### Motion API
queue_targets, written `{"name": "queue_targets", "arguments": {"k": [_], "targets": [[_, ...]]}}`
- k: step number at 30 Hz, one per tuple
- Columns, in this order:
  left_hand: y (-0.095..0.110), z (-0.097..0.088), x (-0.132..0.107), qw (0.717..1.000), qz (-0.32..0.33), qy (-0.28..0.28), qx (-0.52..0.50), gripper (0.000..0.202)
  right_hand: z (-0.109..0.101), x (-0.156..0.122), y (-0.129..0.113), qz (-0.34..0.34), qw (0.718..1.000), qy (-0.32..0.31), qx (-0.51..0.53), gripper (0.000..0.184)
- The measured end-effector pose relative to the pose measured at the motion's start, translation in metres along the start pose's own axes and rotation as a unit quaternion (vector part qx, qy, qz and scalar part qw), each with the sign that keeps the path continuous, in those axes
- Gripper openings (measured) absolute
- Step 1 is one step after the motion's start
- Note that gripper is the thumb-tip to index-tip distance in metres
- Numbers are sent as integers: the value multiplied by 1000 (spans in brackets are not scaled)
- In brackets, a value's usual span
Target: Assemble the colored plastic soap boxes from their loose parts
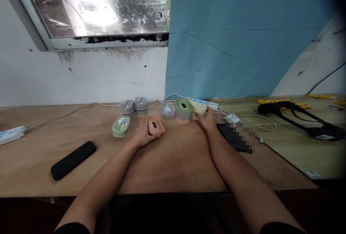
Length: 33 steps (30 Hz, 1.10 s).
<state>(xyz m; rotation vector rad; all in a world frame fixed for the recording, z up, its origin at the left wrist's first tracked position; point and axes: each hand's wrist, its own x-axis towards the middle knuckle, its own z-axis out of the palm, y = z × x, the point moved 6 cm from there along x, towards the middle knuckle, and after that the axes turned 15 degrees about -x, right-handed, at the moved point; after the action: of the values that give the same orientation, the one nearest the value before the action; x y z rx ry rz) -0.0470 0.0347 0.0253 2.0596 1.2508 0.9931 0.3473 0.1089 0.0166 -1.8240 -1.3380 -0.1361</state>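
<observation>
My left hand (pixel 143 135) rests on the wooden table (pixel 175 162) and grips a small peach-coloured oval case (pixel 154 126). My right hand (pixel 207 118) reaches further back and its fingers close on a cream-coloured case (pixel 199 108) at the right of a stack of cases with a green one (pixel 184 105) on top. A green case (pixel 121 125) lies flat to the left of my left hand. Behind it sit two grey stacks (pixel 134 106). A clear round case (pixel 167 110) stands beside the green-topped stack.
A black phone (pixel 73 160) lies at the front left. A white power strip (pixel 10 134) sits at the left edge, its cable running along the back. Another power strip (pixel 203 102), white cables, a dark flat object (pixel 233 135) and a black headset-like frame (pixel 300 118) lie to the right.
</observation>
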Motion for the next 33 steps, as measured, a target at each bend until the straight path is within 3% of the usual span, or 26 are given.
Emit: {"name": "queue_targets", "arguments": {"k": [20,28,33], "targets": [[1,0,-1,1000,-9,0,-6,112,1,-1,-1,-9,1000,14,-11,79],[0,0,0,1000,-12,2,-10,97,-4,-3,-6,-14,1000,27,-4,77],[0,-2,-1,999,-31,15,-30,88,-19,-6,-13,-7,996,89,-9,70]]}}
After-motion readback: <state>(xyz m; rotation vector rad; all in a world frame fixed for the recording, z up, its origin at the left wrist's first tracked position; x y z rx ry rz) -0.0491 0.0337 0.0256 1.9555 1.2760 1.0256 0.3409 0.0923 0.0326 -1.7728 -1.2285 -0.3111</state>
